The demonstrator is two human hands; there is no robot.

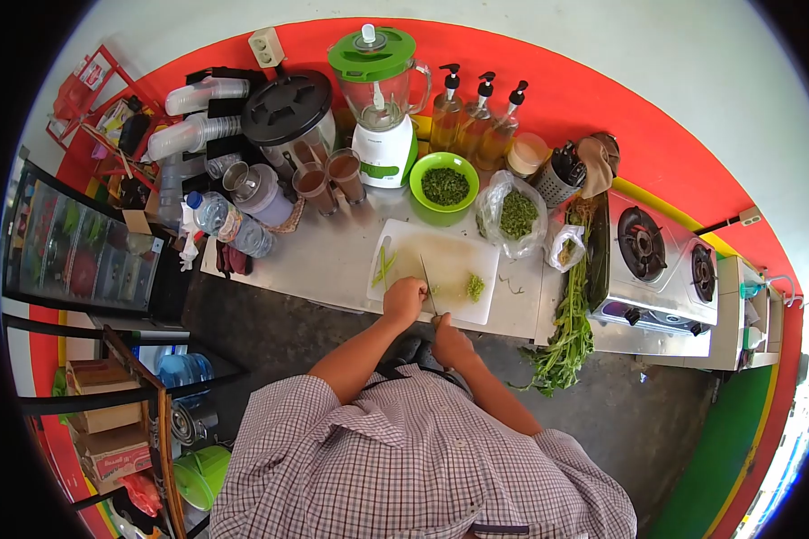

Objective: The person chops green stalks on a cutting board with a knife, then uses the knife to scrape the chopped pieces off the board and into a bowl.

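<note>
A white cutting board (463, 256) lies on the metal counter. My right hand (452, 344) is closed around the handle of a knife (428, 275), whose blade points away from me over the board. Left of the blade, my left hand (405, 300) is closed at the board's near edge; what its fingers hold, if anything, is hidden. Green stalks (383, 267) rest on the board's left side. A small heap of chopped greens (475, 287) sits on its right side.
Behind the board stand a green bowl (444, 212) of chopped leaves, a plastic bag (512, 216) of greens and a blender (382, 135). Leafy stalks (566, 332) hang over the counter's edge beside the gas stove (661, 269). Bottles and cups stand at the left.
</note>
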